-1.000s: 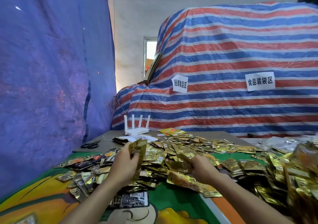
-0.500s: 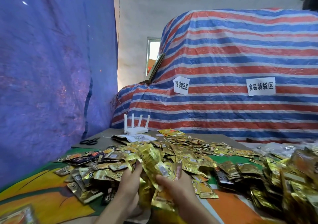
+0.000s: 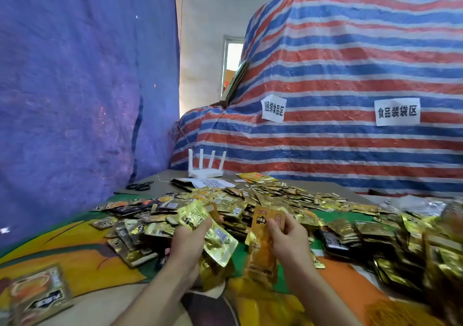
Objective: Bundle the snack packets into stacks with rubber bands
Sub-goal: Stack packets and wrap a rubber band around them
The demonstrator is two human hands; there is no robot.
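- Fingers of the left hand are curled round a few gold packets, fanned out and not squared up.
- Right hand pinches one orange packet at its top, thumb in front, held upright just beside the left bunch.
- Both sit above the near edge of the worktop, in front of the loose pile, which runs from the middle to the right edge.
- Darker packets are mixed in on the left side of the pile.
- Far edge: white router and a printed sheet. Scissors lie towards the far-left corner.
- No rubber band visible anywhere; can't tell where they're kept.
- Step, my read: collecting packets, stack not yet full, nothing banded.
- Risks:
  - Foil is slick, so a fanned bunch can slide apart when the next packet goes in. Tap the edges flush first.
  - Both hands are loaded. Reaching for a band means a one-hand hold, and the stack can splay or drop back into the pile.
  - A band over uneven edges can roll off or crumple the outer packet.
  - A dark packet could get grabbed into a gold stack.
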